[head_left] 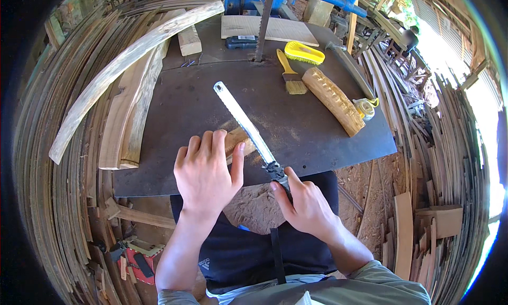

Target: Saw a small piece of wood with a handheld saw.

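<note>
My right hand [312,207] is closed around the dark, wrapped handle of a hand saw [243,119]. Its narrow silver blade slants up and to the left, passing over a short piece of wood [237,142] on the dark metal table [201,101]. My left hand [209,167] lies over the left part of that wood, thumb on the near side, holding it near the table's front edge. The hand hides much of the wood. Pale sawdust is scattered just beyond the blade. Whether the teeth touch the wood, I cannot tell.
An upright band saw blade [264,27] crosses the table's far side. To the right lie a yellow brush [304,53], a paintbrush [291,74], a notched log [333,101], a tape measure [365,109] and a hammer [353,69]. Long timbers [129,101] rest on the left.
</note>
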{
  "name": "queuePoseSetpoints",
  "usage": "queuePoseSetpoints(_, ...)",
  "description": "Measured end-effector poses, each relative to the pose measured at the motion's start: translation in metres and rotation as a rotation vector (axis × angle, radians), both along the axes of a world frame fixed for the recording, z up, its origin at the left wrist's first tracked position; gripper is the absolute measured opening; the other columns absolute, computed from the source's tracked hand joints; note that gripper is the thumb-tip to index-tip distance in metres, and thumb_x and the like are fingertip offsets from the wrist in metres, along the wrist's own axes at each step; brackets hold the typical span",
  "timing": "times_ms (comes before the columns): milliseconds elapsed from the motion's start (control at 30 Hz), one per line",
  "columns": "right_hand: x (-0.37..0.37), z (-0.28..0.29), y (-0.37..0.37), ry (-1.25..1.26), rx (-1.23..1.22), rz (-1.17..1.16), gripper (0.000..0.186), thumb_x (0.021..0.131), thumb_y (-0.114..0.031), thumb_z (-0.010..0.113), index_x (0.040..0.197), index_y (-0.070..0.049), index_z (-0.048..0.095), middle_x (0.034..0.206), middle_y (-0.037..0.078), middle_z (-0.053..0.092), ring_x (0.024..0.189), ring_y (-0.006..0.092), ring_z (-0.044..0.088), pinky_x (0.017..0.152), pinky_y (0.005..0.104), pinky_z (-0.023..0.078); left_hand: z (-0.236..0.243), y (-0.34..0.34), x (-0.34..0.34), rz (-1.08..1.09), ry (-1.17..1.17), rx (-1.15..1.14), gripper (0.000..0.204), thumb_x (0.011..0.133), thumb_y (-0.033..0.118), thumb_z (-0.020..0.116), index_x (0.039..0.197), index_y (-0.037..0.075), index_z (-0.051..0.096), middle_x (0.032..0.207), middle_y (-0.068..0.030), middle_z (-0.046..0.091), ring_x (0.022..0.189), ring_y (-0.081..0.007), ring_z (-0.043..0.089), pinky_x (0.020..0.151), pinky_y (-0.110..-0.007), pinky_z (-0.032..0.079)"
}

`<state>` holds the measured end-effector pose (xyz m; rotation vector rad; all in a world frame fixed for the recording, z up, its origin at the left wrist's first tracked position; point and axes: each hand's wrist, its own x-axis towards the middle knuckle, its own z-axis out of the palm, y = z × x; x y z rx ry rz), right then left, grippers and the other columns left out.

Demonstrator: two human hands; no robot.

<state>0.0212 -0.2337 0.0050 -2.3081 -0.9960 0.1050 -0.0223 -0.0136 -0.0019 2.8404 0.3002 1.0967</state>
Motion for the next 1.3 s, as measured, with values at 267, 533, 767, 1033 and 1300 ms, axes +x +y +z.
queuePoseSetpoints(267,0.002,0.003,0.006,0.038,-0.008,-0.006,0.037,0.110,-0.026,0.064,0.120,0.008,0.056,0.059,0.022,0.061,0.057,0.0440,0.068,0.053,0.0526,0.050,0.000,0.002,0.000,0.002,0.043,-0.023,0.026,0.102,0.034,0.069,0.102,0.008,0.067,0.088,-0.0077,0.070,0.081,-0.0278,0.070,0.070,-0.041,0.054)
queuePoseSetpoints(533,0.004,0.003,0.018,-0.096,0.022,-0.020,0.033,0.111,-0.029,0.062,0.111,0.003,0.056,0.058,0.025,0.062,0.055,0.0477,0.066,0.053,0.0572,0.053,0.001,0.009,0.007,0.036,0.050,-0.019,0.024,0.104,0.032,0.066,0.103,0.009,0.068,0.091,-0.0097,0.073,0.081,-0.0313,0.072,0.071,-0.044,0.056)
queuePoseSetpoints(767,-0.002,-0.004,0.026,-0.021,0.031,-0.006,0.029,0.112,-0.026,0.059,0.105,0.002,0.053,0.055,0.022,0.060,0.051,0.0454,0.065,0.049,0.0543,0.051,-0.005,0.013,0.012,0.053,0.006,0.047,0.026,0.101,0.036,0.069,0.097,0.010,0.069,0.083,-0.0065,0.070,0.075,-0.0268,0.072,0.066,-0.040,0.056)
queuePoseSetpoints(1033,-0.006,-0.009,0.023,-0.013,0.033,-0.012,0.028,0.112,-0.025,0.059,0.103,0.000,0.051,0.054,0.020,0.059,0.050,0.0447,0.065,0.047,0.0541,0.051,-0.008,0.008,0.011,0.049,-0.068,0.102,0.026,0.100,0.036,0.070,0.095,0.011,0.068,0.082,-0.0051,0.070,0.074,-0.0260,0.072,0.066,-0.040,0.056)
queuePoseSetpoints(1300,-0.006,-0.009,0.025,0.021,0.083,-0.015,0.032,0.111,-0.024,0.063,0.115,0.007,0.058,0.057,0.023,0.059,0.053,0.0451,0.065,0.052,0.0530,0.050,-0.005,0.008,0.012,0.079,-0.047,0.093,0.025,0.100,0.036,0.070,0.092,0.012,0.068,0.080,-0.0052,0.072,0.072,-0.0262,0.073,0.065,-0.040,0.056)
